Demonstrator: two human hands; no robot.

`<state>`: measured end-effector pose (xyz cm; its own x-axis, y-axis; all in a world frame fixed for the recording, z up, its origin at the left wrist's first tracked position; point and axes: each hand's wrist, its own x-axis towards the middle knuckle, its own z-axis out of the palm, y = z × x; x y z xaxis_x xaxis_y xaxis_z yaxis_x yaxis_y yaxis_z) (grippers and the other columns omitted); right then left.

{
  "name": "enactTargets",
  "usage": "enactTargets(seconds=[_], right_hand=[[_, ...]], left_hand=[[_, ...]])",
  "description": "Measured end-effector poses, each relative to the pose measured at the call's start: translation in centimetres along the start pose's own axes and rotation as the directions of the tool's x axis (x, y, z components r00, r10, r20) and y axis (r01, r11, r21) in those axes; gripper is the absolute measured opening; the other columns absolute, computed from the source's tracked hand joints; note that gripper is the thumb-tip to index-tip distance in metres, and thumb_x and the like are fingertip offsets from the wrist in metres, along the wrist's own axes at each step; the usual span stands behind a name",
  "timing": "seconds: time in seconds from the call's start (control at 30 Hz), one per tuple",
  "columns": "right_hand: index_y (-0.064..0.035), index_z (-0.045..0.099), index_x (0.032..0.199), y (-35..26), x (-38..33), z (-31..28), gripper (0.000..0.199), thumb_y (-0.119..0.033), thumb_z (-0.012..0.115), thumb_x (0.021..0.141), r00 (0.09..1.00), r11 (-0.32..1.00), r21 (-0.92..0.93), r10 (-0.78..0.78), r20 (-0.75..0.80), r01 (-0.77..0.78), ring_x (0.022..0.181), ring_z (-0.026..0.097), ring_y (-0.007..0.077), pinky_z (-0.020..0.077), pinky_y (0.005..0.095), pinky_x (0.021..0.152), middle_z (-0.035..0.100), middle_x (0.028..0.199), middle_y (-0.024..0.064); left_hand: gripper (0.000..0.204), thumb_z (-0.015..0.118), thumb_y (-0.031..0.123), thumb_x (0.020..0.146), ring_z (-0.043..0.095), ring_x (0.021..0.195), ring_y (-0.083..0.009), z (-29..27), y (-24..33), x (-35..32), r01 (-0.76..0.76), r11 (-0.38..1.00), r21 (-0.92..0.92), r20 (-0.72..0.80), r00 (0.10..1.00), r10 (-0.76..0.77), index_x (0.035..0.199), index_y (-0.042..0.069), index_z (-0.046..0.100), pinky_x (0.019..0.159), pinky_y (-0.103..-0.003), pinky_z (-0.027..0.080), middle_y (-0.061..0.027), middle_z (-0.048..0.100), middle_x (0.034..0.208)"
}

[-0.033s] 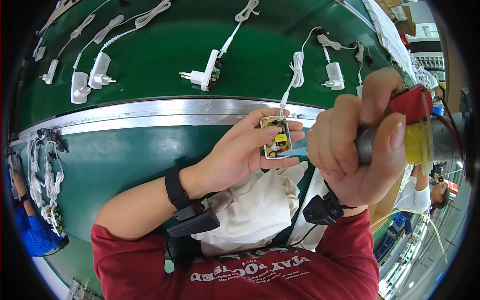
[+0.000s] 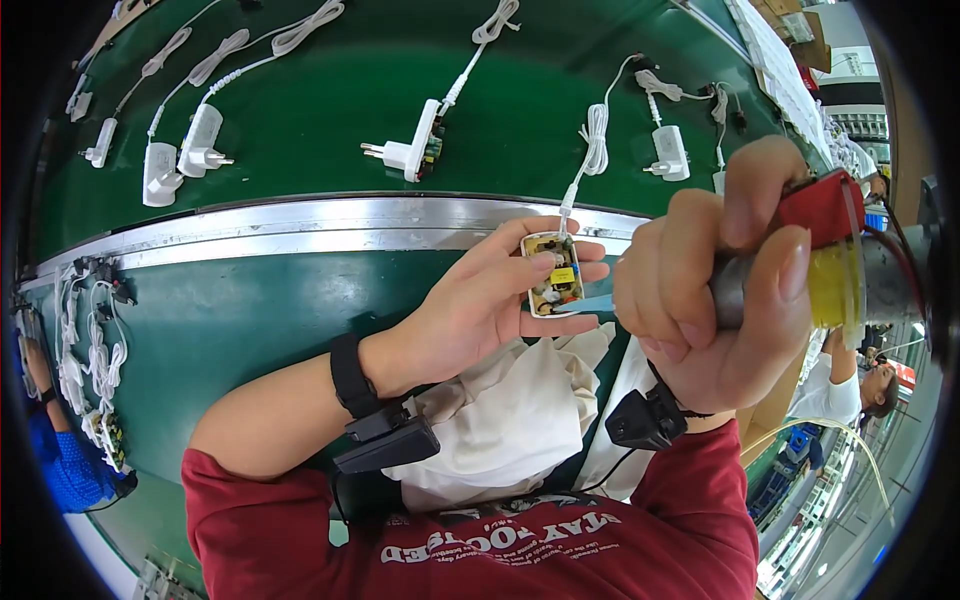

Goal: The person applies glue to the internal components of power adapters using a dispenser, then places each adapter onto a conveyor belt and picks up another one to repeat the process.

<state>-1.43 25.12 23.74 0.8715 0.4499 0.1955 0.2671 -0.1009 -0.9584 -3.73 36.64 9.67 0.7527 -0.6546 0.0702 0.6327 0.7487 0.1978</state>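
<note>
My left hand [image 2: 470, 310] holds a small open white charger shell [image 2: 552, 272] with its circuit board and a yellow part showing. The shell's white cable [image 2: 592, 140] runs up onto the green belt. My right hand [image 2: 700, 300] is wrapped around a power screwdriver [image 2: 838, 280] with a grey barrel, a yellow band and a red top. The tool points left, and its pale tip [image 2: 598, 302] sits right beside the shell's lower right edge. Both wrists wear black straps.
Several white plug chargers with coiled cables [image 2: 412, 150] lie on the green conveyor belt [image 2: 320, 90], beyond a metal rail [image 2: 300, 228]. A bundle of chargers [image 2: 85, 350] lies at the left, near a person in blue [image 2: 60, 470]. A white cloth [image 2: 510, 420] covers my lap. Other people [image 2: 850, 390] work at the right.
</note>
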Motion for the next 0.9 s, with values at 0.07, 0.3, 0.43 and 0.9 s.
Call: enactTargets(seconds=[0.07, 0.3, 0.43, 0.9], right_hand=[[-0.0098, 0.034, 0.096, -0.2, 0.2, 0.3, 0.028, -0.037, 0.038, 0.098, 1.000, 1.000, 0.020, 0.004, 0.025, -0.005, 0.037, 0.032, 0.0084, 0.0296, 0.0238, 0.038, 0.037, 0.051, 0.0001], [-0.0097, 0.033, 0.097, -0.8, 0.2, 1.3, 0.029, -0.038, 0.039, 0.098, 0.998, 0.997, -0.041, 0.059, -0.030, -0.060, 0.037, 0.032, 0.0082, 0.0290, 0.0237, 0.038, 0.037, 0.051, -0.0002], [-0.0085, 0.033, 0.102, -0.8, 0.1, 1.3, 0.030, -0.038, 0.038, 0.098, 0.997, 0.998, -0.025, 0.056, -0.047, -0.057, 0.037, 0.031, 0.0078, 0.0279, 0.0234, 0.037, 0.037, 0.050, -0.0007], [-0.0048, 0.034, 0.117, -2.6, 1.1, 2.3, 0.039, -0.039, 0.034, 0.099, 0.997, 0.997, 0.058, 0.049, -0.058, -0.045, 0.036, 0.028, 0.0062, 0.0242, 0.0223, 0.036, 0.034, 0.049, -0.0024]], left_hand=[[0.034, 0.040, 0.017, 0.097, 0.043, 0.124, -0.0218, 0.0, 0.2, -0.2, 0.001, 1.000, 0.007, 0.002, 1.000, -0.001, 0.129, 0.008, 0.033, 0.098, -0.045, 0.044, -0.0129, 0.043, 0.131], [0.035, 0.040, 0.018, 0.097, 0.041, 0.125, -0.0205, 0.1, 0.7, -1.0, 0.019, 1.000, 0.013, 0.024, 1.000, -0.019, 0.130, 0.009, 0.033, 0.099, -0.045, 0.043, -0.0122, 0.042, 0.132], [0.034, 0.040, 0.017, 0.097, 0.040, 0.126, -0.0201, 0.3, 0.9, -1.1, 0.018, 1.000, 0.005, 0.040, 0.999, -0.019, 0.129, 0.009, 0.034, 0.099, -0.045, 0.043, -0.0119, 0.042, 0.132], [0.036, 0.060, 0.015, 0.082, 0.055, 0.092, -0.0280, 0.3, 4.5, 6.3, -0.153, -0.195, 0.969, 0.231, 0.846, 0.481, 0.110, 0.000, 0.043, 0.073, -0.036, 0.049, -0.0142, 0.051, 0.099]])
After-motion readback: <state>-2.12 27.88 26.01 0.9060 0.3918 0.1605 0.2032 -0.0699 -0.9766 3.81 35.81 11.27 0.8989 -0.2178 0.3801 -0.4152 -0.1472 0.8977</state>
